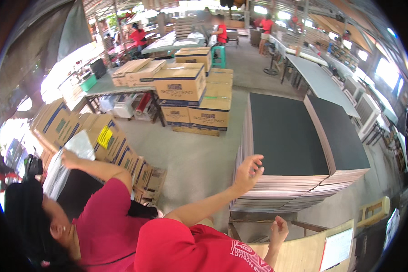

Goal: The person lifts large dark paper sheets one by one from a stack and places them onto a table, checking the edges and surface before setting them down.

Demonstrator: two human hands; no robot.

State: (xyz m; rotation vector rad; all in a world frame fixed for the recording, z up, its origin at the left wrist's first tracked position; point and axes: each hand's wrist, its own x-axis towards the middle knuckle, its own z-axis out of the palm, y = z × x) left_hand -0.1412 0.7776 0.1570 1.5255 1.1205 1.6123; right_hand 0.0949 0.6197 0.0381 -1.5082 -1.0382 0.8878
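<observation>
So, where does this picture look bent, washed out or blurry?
Head view: the fisheye lens bows straight edges and blackens the corners; windows at upper right are blown out white; far workers in red look soft, the nearer dark-topped stacks clearer.

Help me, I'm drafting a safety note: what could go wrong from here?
The left hand appears close to the larger dark-topped stack; its edges might scrape the fingers. If bumped, that stack could shift, since it looks built of separate layers. A pallet juts out beneath the cartons near the co-worker on the left, perhaps a trip hazard.
</observation>
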